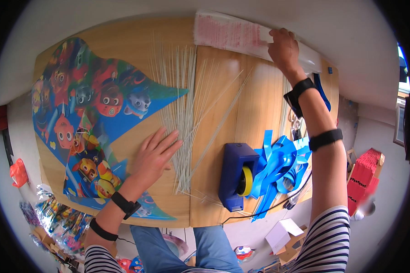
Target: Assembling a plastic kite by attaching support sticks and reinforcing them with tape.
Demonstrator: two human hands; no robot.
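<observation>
Plainly, with the left hand [154,154] lying flat and unclenched on the loose white rods [183,113] at frame centre while the right hand [283,48] pinches the pink-printed plastic packet [234,32] at upper right, tugging it might scatter those rods.

We see a light wooden counter [123,41] filling the middle of the frame, set against a pale wall [100,13] along the top. At the far right edge a window [403,75] lets in daylight. Below, the pale floor [255,232] carries a white cardboard box [282,234] at lower right.
</observation>
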